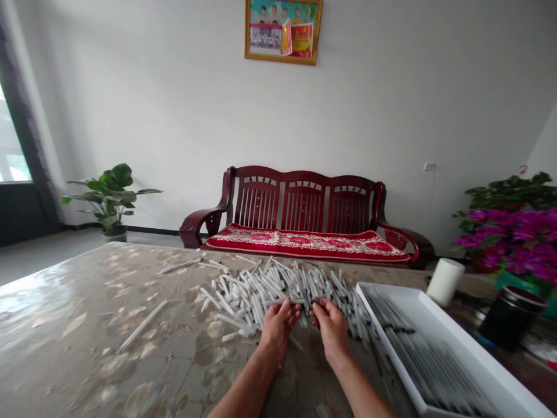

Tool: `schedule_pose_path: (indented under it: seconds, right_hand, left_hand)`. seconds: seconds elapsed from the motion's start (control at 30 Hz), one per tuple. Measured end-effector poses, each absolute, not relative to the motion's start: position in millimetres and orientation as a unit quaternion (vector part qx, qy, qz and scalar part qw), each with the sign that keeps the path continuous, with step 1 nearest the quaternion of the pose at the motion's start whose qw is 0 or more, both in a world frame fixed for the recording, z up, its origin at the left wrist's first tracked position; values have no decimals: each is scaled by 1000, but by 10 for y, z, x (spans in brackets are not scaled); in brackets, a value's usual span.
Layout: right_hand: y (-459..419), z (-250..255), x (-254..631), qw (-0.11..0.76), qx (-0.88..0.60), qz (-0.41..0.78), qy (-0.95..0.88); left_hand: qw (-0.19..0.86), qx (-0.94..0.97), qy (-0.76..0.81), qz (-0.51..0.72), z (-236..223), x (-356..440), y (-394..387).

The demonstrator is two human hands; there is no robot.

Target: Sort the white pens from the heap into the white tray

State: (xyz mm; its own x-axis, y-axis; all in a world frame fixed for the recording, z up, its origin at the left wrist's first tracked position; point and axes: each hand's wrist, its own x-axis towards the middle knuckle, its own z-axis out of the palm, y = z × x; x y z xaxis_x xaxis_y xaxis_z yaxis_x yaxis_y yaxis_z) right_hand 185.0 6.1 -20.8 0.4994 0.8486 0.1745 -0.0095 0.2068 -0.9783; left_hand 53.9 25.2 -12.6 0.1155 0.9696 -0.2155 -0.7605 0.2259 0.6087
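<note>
2 hands over a pile of pale tubes, with 1 slim tube in the left fingers.
The left hand (277, 328) pinches the slim tube (270, 302) between thumb and fingers, the tube lying roughly level and sticking out on either side of the fingertips. Just beside it, the right hand (334, 331) has its fingertips bunched near the tube's end; whether they pinch some small part, I cannot tell. Beneath and beyond the fingers of the 2 hands spreads the pile of pale tubes (243, 293), on a patterned tabletop (87, 337). Right of the right fingers sits a white tray (461, 335) with rows of dark-tipped rods (435, 354). Well left of the left fingers lies 1 lone tube (143, 324).
</note>
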Motion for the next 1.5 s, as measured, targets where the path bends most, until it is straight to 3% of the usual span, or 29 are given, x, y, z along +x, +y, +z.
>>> schedule_pose_path:
  seconds: [0.7,1.27,1.5]
  right_hand:
    - [29,-241,1809,666,-541,297,-419]
    - [-14,-197,1904,502,-625,53,-595]
    - [-32,-173,1891,480,-639,80,-596]
  left_hand:
    - [724,200,312,582,-143,585,238]
    - [710,233,308,588,-175,600,213]
    - [702,241,315,591,-174,608,230]
